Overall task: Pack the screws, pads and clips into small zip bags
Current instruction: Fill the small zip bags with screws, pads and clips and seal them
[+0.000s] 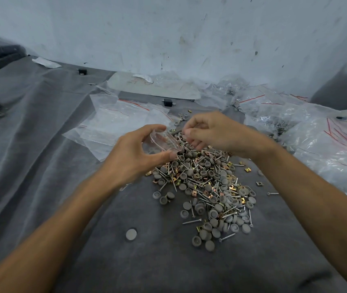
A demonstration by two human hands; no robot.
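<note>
1. The left hand (138, 154) holds a small clear bag (163, 141) above the far end of the pile (202, 180). Thumb and fingers curl round the bag from both sides and keep its mouth towards the right hand (210, 132).
2. The right hand's fingertips (187, 132) are bunched together at the bag's mouth. Whether they pinch a piece cannot be told.
3. The pile lies on the grey cloth (41, 149) under and in front of both hands. It mixes screws (191, 221), grey pads (209, 245) and brass-coloured clips (247, 169).
4. A lone pad (131, 234) lies apart, on the left of the pile.
5. Empty bags (113, 125) with red seal lines lie flat behind the left hand, partly hidden by it.
6. Filled bags (327, 144) heap up on the right, just beside the right forearm.
7. A small black block (167, 102) sits beyond the hands, and another (82, 71) is near the wall (168, 28).
</note>
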